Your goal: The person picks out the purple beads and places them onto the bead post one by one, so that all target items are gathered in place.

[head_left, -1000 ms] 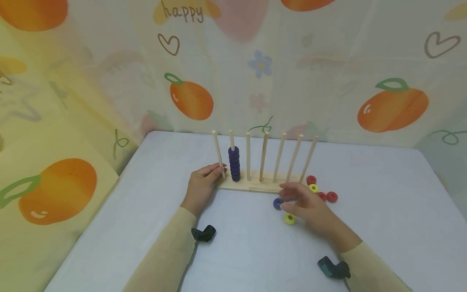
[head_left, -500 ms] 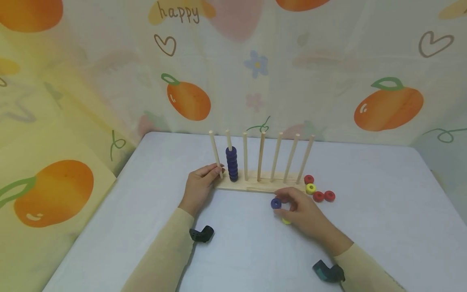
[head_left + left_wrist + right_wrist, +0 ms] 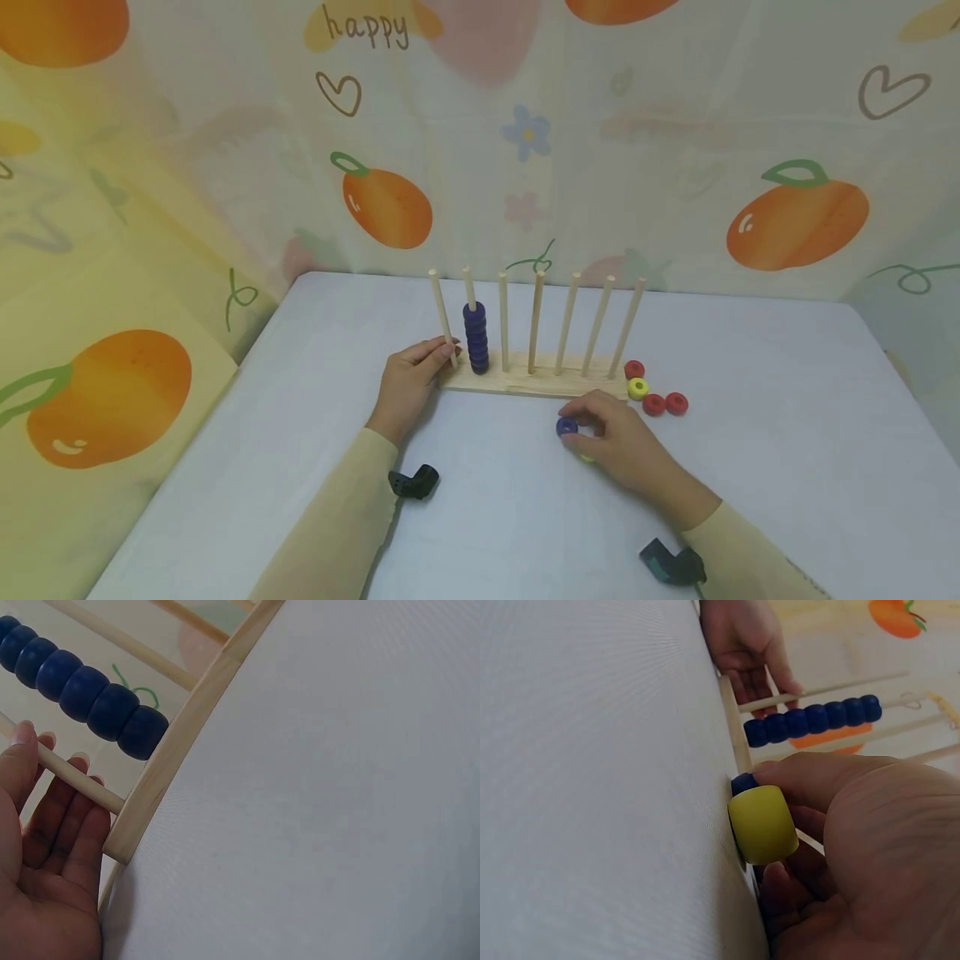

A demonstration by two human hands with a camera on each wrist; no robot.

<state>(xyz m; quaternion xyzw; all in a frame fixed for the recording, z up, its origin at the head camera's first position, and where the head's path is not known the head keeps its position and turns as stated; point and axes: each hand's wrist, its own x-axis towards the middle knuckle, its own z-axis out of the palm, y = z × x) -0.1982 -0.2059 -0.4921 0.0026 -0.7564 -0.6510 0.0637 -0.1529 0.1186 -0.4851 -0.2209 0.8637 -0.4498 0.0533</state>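
A wooden peg rack (image 3: 480, 382) stands on the table, with a stack of several blue beads (image 3: 477, 337) on its second peg from the left. My left hand (image 3: 411, 377) holds the leftmost peg (image 3: 79, 778) low down, thumb on one side and fingers on the other. In front of the rack's right half, my right hand (image 3: 618, 437) pinches a loose blue bead (image 3: 567, 427) between thumb and forefinger, at table level. A yellow bead (image 3: 763, 825) sits close by, mostly hidden under that hand in the head view.
Right of the rack lie three red beads (image 3: 677, 403) and another yellow bead (image 3: 637, 388). The white-covered table (image 3: 480, 517) ends at a patterned cloth backdrop (image 3: 637, 183). Each forearm wears a dark wrist device (image 3: 415, 482).
The right hand has moved slightly left and toward the person, its fingers closing round the loose blue bead, which has shifted a little nearer. The left hand stays on the peg.
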